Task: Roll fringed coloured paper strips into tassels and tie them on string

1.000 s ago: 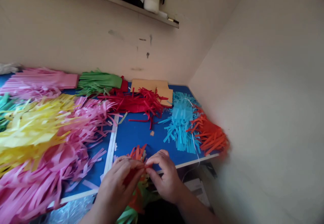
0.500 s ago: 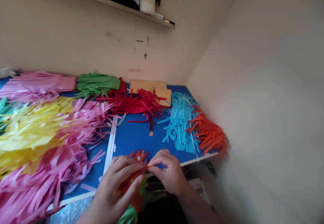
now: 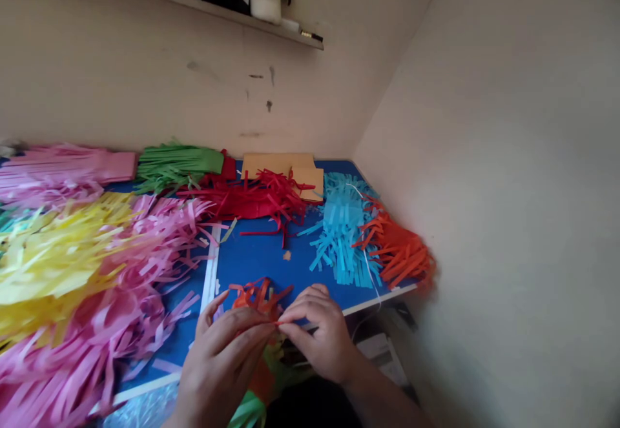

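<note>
I saw orange paper-strip fringe [image 3: 256,297] at the flat blue tabletop's [image 3: 252,254] near edge. Left hand [image 3: 225,354] curled, right hand [image 3: 322,328] closed at fingertips; both pinched a thin bit, seemingly for control. Sky-blue paper fringe [image 3: 343,215] lay aside, probably out of the way.
</note>
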The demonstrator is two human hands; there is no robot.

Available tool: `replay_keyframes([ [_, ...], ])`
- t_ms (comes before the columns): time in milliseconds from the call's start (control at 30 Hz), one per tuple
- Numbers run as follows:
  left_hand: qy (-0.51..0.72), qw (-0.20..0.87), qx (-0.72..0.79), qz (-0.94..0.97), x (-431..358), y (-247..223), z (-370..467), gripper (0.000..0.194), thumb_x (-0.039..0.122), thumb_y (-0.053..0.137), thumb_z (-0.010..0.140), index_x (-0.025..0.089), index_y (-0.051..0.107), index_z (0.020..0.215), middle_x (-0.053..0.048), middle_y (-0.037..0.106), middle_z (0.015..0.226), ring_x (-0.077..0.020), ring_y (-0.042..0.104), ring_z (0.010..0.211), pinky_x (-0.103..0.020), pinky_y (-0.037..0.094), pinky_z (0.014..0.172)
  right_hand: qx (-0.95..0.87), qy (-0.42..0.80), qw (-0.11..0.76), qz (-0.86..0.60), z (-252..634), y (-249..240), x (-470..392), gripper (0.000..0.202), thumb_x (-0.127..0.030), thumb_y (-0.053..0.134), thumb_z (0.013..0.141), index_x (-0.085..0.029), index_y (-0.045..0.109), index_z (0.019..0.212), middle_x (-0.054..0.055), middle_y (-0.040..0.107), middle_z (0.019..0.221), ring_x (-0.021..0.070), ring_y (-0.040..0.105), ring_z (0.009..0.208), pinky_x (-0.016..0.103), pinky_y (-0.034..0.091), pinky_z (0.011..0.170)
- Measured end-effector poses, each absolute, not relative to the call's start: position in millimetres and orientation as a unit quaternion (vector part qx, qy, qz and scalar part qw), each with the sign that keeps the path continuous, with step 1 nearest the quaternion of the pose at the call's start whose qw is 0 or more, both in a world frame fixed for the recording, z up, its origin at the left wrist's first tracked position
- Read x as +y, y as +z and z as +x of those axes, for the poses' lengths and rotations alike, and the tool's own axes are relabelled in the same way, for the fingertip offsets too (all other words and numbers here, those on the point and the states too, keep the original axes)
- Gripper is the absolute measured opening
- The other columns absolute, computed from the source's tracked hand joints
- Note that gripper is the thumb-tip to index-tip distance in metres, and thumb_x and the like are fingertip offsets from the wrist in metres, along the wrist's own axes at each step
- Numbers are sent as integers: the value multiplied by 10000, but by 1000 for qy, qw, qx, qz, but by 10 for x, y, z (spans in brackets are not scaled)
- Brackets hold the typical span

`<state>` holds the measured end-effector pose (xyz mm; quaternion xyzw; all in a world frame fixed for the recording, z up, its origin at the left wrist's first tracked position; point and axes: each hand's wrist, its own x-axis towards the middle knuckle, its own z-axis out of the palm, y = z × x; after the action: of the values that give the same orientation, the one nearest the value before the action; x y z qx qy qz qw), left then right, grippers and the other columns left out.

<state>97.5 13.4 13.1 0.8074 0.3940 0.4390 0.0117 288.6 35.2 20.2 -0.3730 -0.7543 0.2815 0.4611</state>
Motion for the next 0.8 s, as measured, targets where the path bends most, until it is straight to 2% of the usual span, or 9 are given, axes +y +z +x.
replay_keyframes([
  [133, 446, 10, 387, 807, 135, 148, 1000, 173, 128, 598, 862, 265, 656, 949, 66, 750, 814, -102, 702, 725, -330, 379, 1061, -762, 262, 460, -374, 2893, 219, 334, 106, -246, 679, 886, -220, 675, 783, 1, 738, 759, 151, 658, 731, 352, 395, 808],
  [300, 452, 1, 366, 813, 152, 152, 1011, 159, 99, 602, 859, 228, 664, 928, 49, 743, 803, -90, 698, 727, -324, 340, 1102, -761, 243, 473, -373, 2907, 204, 320, 106, -244, 686, 881, -207, 667, 783, -8, 727, 745, 138, 652, 723, 341, 389, 801],
  [800, 456, 42, 369, 809, 132, 6, 1030, 211, 87, 632, 821, 243, 667, 959, 57, 742, 825, -95, 700, 736, -334, 338, 1118, -773, 228, 459, -375, 2958, 200, 298, 81, -179, 694, 849, -202, 650, 785, -27, 742, 761, 121, 656, 720, 334, 369, 836],
])
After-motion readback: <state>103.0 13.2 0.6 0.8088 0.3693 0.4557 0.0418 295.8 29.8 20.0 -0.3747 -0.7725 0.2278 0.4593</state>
